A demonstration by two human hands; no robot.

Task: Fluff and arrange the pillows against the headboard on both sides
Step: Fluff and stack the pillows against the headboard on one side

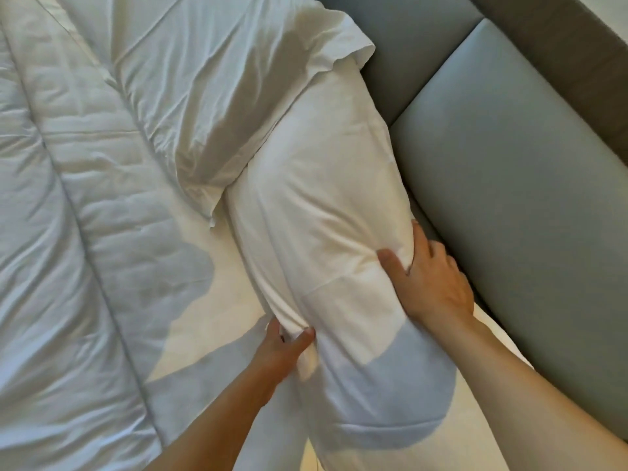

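Observation:
A plump white pillow (326,212) lies lengthwise along the padded grey-blue headboard (509,171), its near end in shadow. My left hand (285,348) pinches a fold of its case on the side toward the mattress. My right hand (431,277) clamps its headboard-side edge, thumb on top and fingers tucked behind. A second, flatter white pillow (210,83) lies beyond it, its near end overlapping the far end of the held pillow.
A white quilted duvet (61,232) is bunched across the left half of the bed. A strip of bare white sheet (210,317) shows between duvet and pillow. A brown wall panel (577,45) rises behind the headboard at top right.

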